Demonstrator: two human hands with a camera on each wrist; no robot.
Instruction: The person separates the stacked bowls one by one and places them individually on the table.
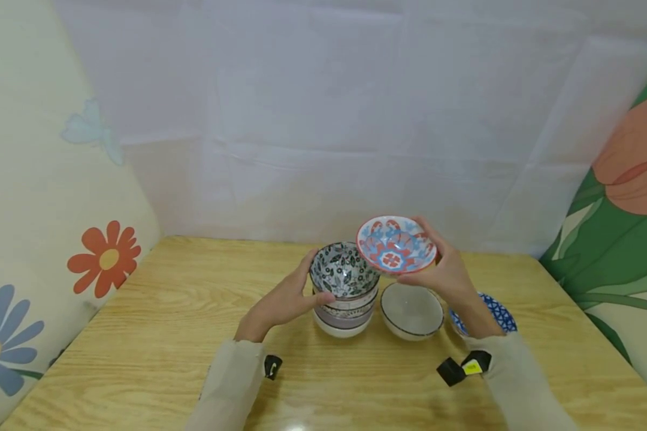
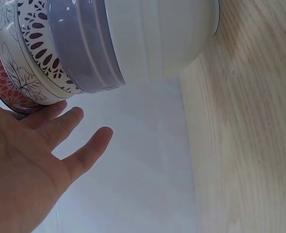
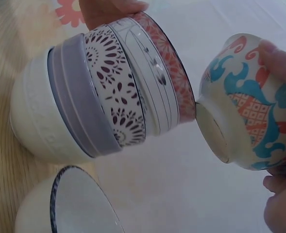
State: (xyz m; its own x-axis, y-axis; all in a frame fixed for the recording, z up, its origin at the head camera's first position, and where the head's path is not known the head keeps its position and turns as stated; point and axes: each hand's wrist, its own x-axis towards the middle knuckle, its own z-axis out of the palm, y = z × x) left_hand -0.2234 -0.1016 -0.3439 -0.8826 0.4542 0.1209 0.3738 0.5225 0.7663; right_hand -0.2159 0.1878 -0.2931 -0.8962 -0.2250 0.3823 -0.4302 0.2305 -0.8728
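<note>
My right hand [image 1: 446,272] grips a red, blue and white patterned bowl [image 1: 395,242], thumb at the near side of its rim and fingers on the far side. The bowl is raised and tilted, and in the right wrist view its foot meets the rim of a stack of bowls. Topping that stack is a bowl with black-and-white flowers inside [image 1: 345,269] and a red-patterned outside [image 3: 169,68]. My left hand [image 1: 286,299] holds this top bowl, thumb in front and fingers at its left side. Below sit white patterned bowls, a grey-purple bowl [image 2: 84,43] and a cream bowl [image 2: 157,39].
A plain off-white bowl with a dark rim [image 1: 412,308] stands right of the stack. Farther right, a blue-and-white lattice bowl [image 1: 498,311] is partly hidden by my right forearm. Behind the wooden table [image 1: 194,299] hangs a white sheet [image 1: 302,120].
</note>
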